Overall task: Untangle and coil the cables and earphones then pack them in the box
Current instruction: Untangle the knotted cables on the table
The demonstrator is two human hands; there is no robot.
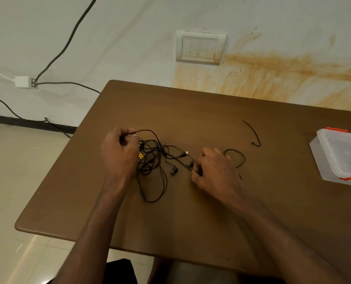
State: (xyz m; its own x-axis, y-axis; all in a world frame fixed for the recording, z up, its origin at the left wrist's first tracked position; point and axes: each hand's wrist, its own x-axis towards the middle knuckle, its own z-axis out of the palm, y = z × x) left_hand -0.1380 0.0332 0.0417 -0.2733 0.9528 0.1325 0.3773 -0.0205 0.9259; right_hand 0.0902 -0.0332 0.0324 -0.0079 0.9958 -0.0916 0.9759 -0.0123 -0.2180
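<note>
Tangle of black cables and earphones lies on the table, between the two hands and touching both. Left hand pinches one cable end at the knot's far-left edge; right hand pinches a strand at its right edge — both grips closed on wire. The strand runs left to right, so separation likely means pulling outward. Box sits closed, well apart at right — nearer the right hand.
</note>
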